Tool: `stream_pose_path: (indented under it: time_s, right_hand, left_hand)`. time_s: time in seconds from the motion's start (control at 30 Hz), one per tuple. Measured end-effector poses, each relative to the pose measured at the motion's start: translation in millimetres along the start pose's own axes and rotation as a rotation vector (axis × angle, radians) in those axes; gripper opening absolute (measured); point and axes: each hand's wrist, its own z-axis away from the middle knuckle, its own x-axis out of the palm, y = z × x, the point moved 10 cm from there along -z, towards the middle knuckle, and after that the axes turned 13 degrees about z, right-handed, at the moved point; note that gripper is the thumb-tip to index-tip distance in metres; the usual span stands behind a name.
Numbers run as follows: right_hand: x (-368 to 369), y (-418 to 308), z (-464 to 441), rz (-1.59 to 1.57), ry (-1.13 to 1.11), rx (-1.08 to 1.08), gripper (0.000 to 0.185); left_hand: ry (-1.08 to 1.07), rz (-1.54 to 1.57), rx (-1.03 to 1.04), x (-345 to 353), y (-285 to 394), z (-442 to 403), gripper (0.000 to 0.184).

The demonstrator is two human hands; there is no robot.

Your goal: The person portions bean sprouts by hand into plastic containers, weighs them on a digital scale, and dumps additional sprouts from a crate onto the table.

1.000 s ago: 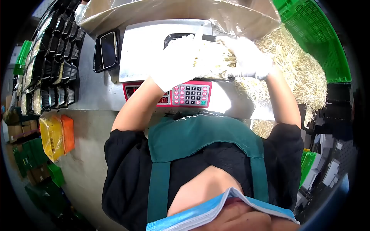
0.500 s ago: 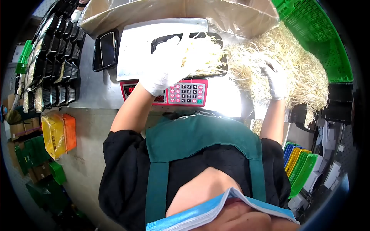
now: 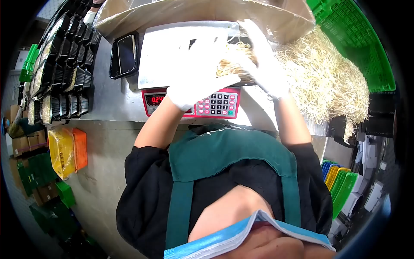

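My left hand (image 3: 200,71), in a white glove, lies over the left part of a black tray (image 3: 234,40) on a scale (image 3: 155,56). Its thumb stretches right along the near edge; glare blurs the other fingers. Bean sprouts (image 3: 235,60) fill the tray between my hands. On their right side is my right hand (image 3: 265,64), also gloved, with fingers extended toward the back and thumb pointing left over the sprouts. Both hands look open around the sprouts. The scale's red panel (image 3: 220,113) shows a lit display (image 3: 156,100) beginning 0.24.
A large heap of sprouts (image 3: 327,77) lies to the right, before a green crate (image 3: 366,56). Left of the scale sits an empty black tray (image 3: 125,56). Stacked filled trays (image 3: 62,64) stand far left. A lined box (image 3: 198,15) is behind the scale.
My right hand has moved left from the sprout heap to the tray's right side. My left hand stays over the tray. The view has shifted slightly, and the display is now more exposed.
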Motion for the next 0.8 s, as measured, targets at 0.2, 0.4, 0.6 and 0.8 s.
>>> stream_pose_path:
  time_s: [0.2,0.4,0.6,0.8]
  right_hand:
    - [40.9,-26.6,-10.1,0.063,-0.217,-0.045,0.041]
    - [40.4,-25.0,-20.9,0.489,-0.248,-0.133,0.037]
    - [30.9,-17.5,-11.7,0.357,-0.199,-0.075,0.053]
    - [-4.2,-38.7,-22.0,0.328,-0.049,-0.223,0.048]
  left_hand:
    - [0.127,-0.401,0.224,6.8,9.2,-9.0,0.060]
    - [0.022,-0.312,0.210,2.9,13.3,-19.9,0.062]
    - [0.017,-0.295,0.078,5.7,1.5,-5.7,0.084]
    - [-0.006,-0.308,0.023,8.9,2.4,-6.9,0.089]
